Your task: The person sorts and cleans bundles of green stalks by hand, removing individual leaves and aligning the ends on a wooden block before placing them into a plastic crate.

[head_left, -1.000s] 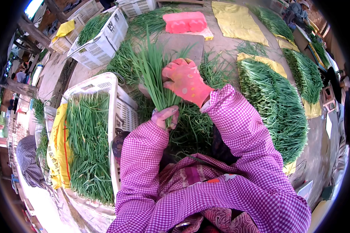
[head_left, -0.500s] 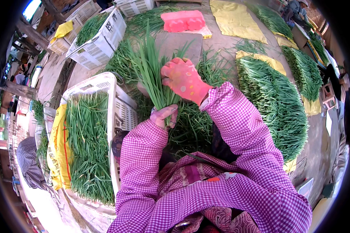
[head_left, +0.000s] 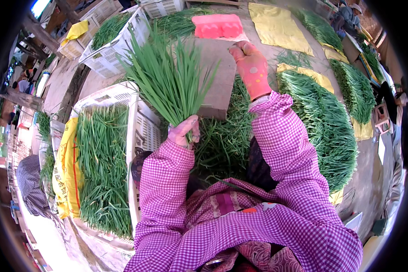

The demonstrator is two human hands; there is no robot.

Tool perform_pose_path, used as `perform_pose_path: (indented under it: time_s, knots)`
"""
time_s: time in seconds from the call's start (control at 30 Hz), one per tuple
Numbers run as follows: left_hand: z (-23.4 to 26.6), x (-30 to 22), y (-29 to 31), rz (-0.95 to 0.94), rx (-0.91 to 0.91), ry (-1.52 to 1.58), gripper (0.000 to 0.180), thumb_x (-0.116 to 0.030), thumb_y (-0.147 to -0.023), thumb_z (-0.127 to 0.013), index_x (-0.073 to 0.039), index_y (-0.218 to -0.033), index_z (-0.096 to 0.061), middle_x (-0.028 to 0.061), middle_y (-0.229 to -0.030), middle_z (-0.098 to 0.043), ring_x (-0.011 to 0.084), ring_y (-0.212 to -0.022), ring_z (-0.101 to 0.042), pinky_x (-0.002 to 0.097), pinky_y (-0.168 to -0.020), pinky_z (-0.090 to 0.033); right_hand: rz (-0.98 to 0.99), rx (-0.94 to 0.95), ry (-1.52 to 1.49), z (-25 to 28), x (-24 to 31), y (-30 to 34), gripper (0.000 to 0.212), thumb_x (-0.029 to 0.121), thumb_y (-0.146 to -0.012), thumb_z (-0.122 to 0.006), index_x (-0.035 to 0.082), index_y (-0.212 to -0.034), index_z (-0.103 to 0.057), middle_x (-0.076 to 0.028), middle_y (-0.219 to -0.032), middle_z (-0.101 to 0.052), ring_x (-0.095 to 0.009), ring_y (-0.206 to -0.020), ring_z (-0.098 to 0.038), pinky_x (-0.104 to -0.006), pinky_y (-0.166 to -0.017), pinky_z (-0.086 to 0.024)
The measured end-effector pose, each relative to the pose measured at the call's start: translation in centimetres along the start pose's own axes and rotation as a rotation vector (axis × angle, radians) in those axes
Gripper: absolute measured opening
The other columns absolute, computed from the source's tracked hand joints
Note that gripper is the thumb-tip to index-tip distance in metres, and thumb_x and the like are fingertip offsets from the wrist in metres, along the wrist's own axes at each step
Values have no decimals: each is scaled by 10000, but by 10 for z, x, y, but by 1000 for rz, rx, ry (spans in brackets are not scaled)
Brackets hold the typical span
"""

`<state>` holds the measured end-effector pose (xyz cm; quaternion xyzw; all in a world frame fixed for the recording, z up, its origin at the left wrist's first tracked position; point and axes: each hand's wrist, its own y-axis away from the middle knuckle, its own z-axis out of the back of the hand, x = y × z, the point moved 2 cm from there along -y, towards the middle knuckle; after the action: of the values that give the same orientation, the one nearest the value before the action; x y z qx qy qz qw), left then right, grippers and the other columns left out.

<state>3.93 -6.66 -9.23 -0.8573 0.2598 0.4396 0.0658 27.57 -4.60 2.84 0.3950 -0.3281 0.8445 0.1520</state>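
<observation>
A fanned bunch of garlic chives point(head_left: 170, 84) stands upright in my left hand point(head_left: 185, 130), the fingers wrapped round its lower end. The leaf tips spread upward and outward. Away to the right and farther out, my right hand point(head_left: 250, 65) wears an orange-pink dotted glove. Its fingers are pressed together, and whatever they may hold is too small to make out. Below the hands, loose green leaves point(head_left: 224, 149) lie heaped between my knees. A flat grey-brown board point(head_left: 217, 54) lies beyond them.
On the left stands a white crate point(head_left: 132, 136) filled with chives, a yellow sack point(head_left: 67, 174) along its side. Another crate point(head_left: 106, 59) is behind it. Large stacked chives point(head_left: 319, 131) lie at right on yellow cloth. A pink block point(head_left: 217, 26) sits at the back. Another person point(head_left: 349, 18) sits far right.
My right hand has left the bunch and moved right and away. The chives in my left hand have fanned out wider, and that hand has shifted slightly left.
</observation>
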Motion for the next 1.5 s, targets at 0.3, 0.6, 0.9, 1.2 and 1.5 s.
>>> perform_pose_path:
  time_s: [0.3,0.6,0.9,1.2,1.5]
  knots:
    - [3,-2,0,-61,-3,-34,325,-219,-756,-667,78,-865,-594,83,-615,-525,155,-460,-469,265,-379,-376,114,108,-118,-7,13,30,167,153,-818,-569,110,-963,-640,-99,-871,-633,-232,-745,-608,-321,-700,-465]
    - [-12,-3,5,82,128,-126,297,-283,-781,-641,-17,-742,-513,35,-624,-457,143,-481,-434,259,-410,-361,93,48,-181,6,5,15,237,219,-806,-596,105,-1009,-643,-102,-883,-641,-238,-800,-617,-324,-716,-467]
    - [-8,-1,0,-16,244,-169,238,-215,-793,-617,-2,-711,-552,56,-568,-481,153,-447,-454,258,-387,-364,-137,39,-467,12,-16,-4,183,127,-811,-627,6,-947,-644,-33,-837,-662,-144,-772,-607,-251,-720,-453]
    - [-22,-52,-21,-78,-398,-730,277,-183,-755,-675,3,-949,-606,65,-664,-599,151,-530,-551,274,-464,-432,-291,526,-620,-35,16,51,493,214,-809,-658,-35,-1203,-498,-86,-1099,-592,-160,-931,-573,-277,-813,-442]
    - [-55,-17,-7,110,-140,-1515,650,-396,-778,-615,-31,-1269,-396,188,-1053,-600,323,-977,-589,381,-841,-453,-702,394,-1115,-83,1,64,293,65,-753,-688,-5,-1013,-572,-82,-865,-621,-197,-711,-602,-337,-604,-498]
